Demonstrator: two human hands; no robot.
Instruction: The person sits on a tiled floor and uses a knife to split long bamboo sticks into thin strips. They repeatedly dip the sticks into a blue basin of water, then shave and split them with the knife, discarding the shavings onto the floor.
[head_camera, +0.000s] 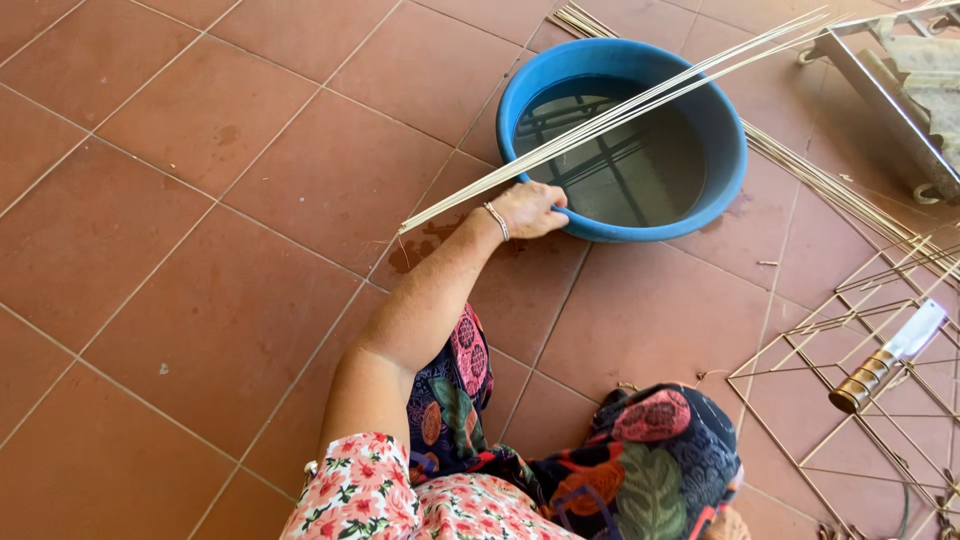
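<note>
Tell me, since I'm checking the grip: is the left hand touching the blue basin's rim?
Touching. The head view shows the left hand resting on the blue basin at its near rim, fingers over the edge.

Right hand nowhere in view, lost below the bottom edge along with most of the floral sleeve and patterned skirt. Fingertips of the left hand tucked over the rim of the blue basin and under the bundle of thin sticks, so grip hard to judge; far ends of that bundle cut off at the top right. Metal frame and stick lattice cropped by the right edge, knife blade tip nearly so.
</note>
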